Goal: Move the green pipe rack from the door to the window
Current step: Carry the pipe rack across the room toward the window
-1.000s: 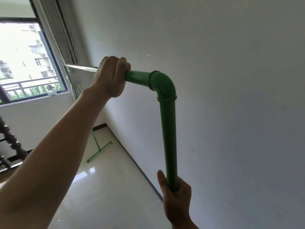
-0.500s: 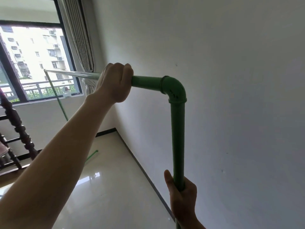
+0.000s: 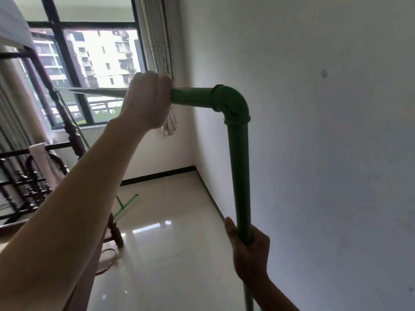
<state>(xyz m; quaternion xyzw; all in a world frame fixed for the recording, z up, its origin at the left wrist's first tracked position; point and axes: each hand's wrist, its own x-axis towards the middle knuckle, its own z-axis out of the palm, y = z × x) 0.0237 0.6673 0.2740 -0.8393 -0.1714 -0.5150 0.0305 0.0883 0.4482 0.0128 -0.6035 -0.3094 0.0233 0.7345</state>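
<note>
A green pipe rack (image 3: 238, 167) stands close beside a white wall (image 3: 325, 153). The left hand (image 3: 147, 102) has its fingers wrapped around the top bar, just short of the corner elbow. Below that, the right hand (image 3: 250, 252) has its fingers wrapped around the upright pipe. Beyond the left fingers, the bar runs toward a dark-framed window (image 3: 74, 70). The rack's far foot sits on the glossy tile floor (image 3: 170, 254).

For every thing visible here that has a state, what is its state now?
green pipe rack: gripped by both hands, near post upright
left hand: closed around the top bar
right hand: closed around the upright post
window: appears shut
curtain: drawn aside beside the window
</note>
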